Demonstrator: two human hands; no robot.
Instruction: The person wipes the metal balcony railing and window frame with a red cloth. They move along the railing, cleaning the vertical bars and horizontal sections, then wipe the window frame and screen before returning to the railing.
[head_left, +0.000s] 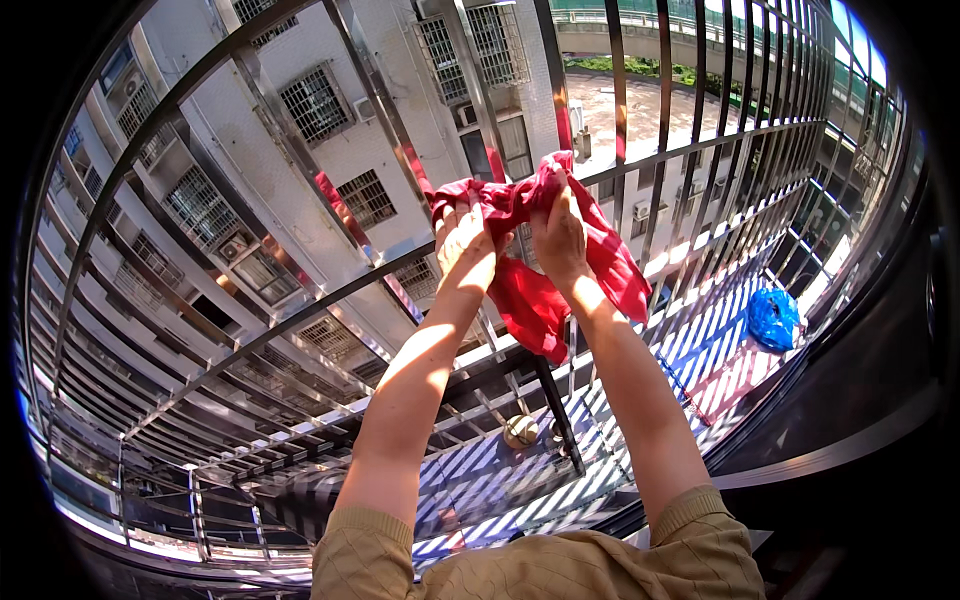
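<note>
A red cloth (529, 306), perhaps a garment, is bunched along its top between my two raised hands. My left hand (466, 244) grips its left end, fingers laid over the folds and thumb beneath. On the other side, my right hand (561, 234) pinches the gathered top part. Two loose lengths hang down, one between my forearms and one to the right of my right hand. Directly behind the cloth runs a horizontal metal rail (330, 301) of a window cage. Whether the cloth touches that rail, I cannot tell.
Upright metal bars (619, 112) enclose the space ahead and on both sides. On the striped-shadow ledge (480, 491) below lie a blue plastic bag (774, 319) and a round pale object (520, 432). A dark bar (559, 416) slants near it. An apartment building (420, 142) stands beyond.
</note>
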